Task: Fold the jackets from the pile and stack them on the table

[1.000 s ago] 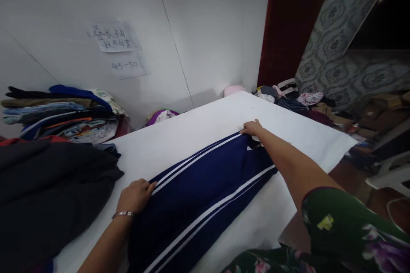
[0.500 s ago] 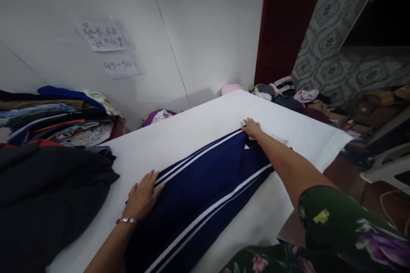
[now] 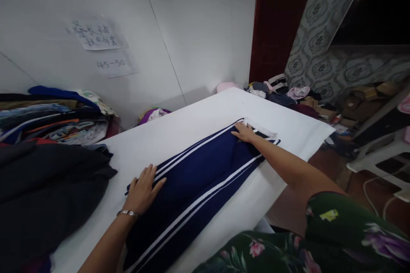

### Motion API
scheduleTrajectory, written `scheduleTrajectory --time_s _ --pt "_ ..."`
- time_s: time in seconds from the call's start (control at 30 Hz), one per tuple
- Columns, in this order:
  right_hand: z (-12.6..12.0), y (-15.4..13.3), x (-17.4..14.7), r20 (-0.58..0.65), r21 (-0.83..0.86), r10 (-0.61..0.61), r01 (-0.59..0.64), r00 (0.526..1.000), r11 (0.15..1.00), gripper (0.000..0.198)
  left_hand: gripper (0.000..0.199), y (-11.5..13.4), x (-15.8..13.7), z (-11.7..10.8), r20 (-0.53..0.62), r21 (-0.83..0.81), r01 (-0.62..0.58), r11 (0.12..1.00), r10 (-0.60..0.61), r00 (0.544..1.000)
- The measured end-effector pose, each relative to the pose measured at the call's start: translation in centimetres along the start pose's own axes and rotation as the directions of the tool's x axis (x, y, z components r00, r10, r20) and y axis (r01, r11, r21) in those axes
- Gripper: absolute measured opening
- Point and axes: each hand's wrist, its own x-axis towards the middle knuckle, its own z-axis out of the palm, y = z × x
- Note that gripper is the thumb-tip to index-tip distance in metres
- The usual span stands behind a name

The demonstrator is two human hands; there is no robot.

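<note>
Head camera view, and I see a navy garment (image 3: pixel 205 172) with white stripes stretched over the white table (image 3: pixel 179 135), its long axis running from about half past seven, close to the wearer's body, up to half past one at the far end. Left hand (image 3: pixel 142 192) is the one nearer the close end: it lies flat on the cloth's ten o'clock edge, fingers extended, thumb out, gripping nothing, with most of the fabric off at its four o'clock. Out at its two o'clock comes the right hand (image 3: pixel 245 132), palm down by the far end, fingers loose on the fabric, no pinch that I can make out. So the line between the two hands follows that long striped edge! Just off the right hand's three o'clock lies a white strip (image 3: pixel 267 130); what it belongs to, I can't tell.
</note>
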Motion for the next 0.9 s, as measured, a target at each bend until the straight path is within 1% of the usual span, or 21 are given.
scheduleTrajectory --time_s 0.03,0.1,0.17,0.23,0.3,0.37,0.43,0.5,0.57,0.63,0.7,0.77,0.83,0.9 --pt "0.2 0.1 -0.5 0.017 0.011 -0.013 0.013 1.000 1.000 0.060 0.064 0.5 -0.3 0.3 0.017 0.016 -0.012 1.000 0.012 1.000" --pt "0.4 0.3 -0.9 0.038 0.040 -0.024 0.023 0.999 0.999 0.060 0.068 1.4 -0.6 0.8 0.072 0.032 0.002 0.999 -0.004 0.997" --pt "-0.2 0.5 -0.9 0.044 0.083 -0.030 0.026 0.999 0.996 0.058 0.070 1.8 -0.6 0.9 0.103 0.008 0.026 1.000 -0.027 0.994" --pt "-1.3 0.7 -0.9 0.029 0.140 -0.033 0.029 0.999 0.990 0.055 0.069 1.6 -0.7 0.3 0.091 -0.067 0.037 0.997 -0.031 0.995" --pt "-2.7 1.3 -1.7 -0.024 0.198 -0.024 0.028 0.999 0.980 0.052 0.067 1.1 -1.5 -0.9 0.019 -0.177 0.025 0.984 -0.022 1.000" --pt "-3.9 2.3 -3.4 -0.092 0.247 -0.003 0.026 0.996 0.969 0.052 0.065 0.7 -3.5 -2.3 -0.096 -0.279 -0.030 0.960 0.003 0.995" --pt "-4.4 3.7 -6.2 -0.137 0.287 0.017 0.024 0.990 0.958 0.050 0.060 0.9 -6.5 -3.5 -0.192 -0.339 -0.108 0.935 0.044 0.980" --pt "-4.1 5.2 -9.5 -0.175 0.329 0.034 0.026 0.984 0.944 0.044 0.051 1.5 -10.1 -3.8 -0.248 -0.358 -0.174 0.918 0.086 0.965" --pt "-3.3 6.8 -12.5 -0.209 0.358 0.053 0.026 0.977 0.933 0.036 0.044 2.4 -13.4 -3.3 -0.295 -0.345 -0.214 0.914 0.111 0.949" --pt "-2.4 8.1 -14.8 -0.249 0.331 0.012 0.073 0.968 0.941 0.032 0.040 3.3 -15.7 -2.2 -0.323 -0.322 -0.228 0.919 0.119 0.939" --pt "-1.7 9.0 -15.9 -0.267 0.235 -0.093 0.159 0.959 0.959 0.031 0.038 4.0 -16.8 -0.9 -0.334 -0.297 -0.214 0.931 0.109 0.936" --pt "-1.5 9.6 -16.1 -0.258 0.122 -0.179 0.215 0.949 0.969 0.034 0.039 4.4 -17.0 0.0 -0.325 -0.264 -0.188 0.946 0.096 0.941" --pt "-1.5 9.8 -15.6 -0.236 0.043 -0.189 0.205 0.953 0.978 0.037 0.042 4.5 -16.7 0.4 -0.313 -0.231 -0.170 0.958 0.093 0.945" --pt "-1.9 9.9 -14.9 -0.218 0.001 -0.184 0.189 0.958 0.982 0.039 0.044 4.5 -16.3 0.3 -0.290 -0.203 -0.154 0.967 0.091 0.953"
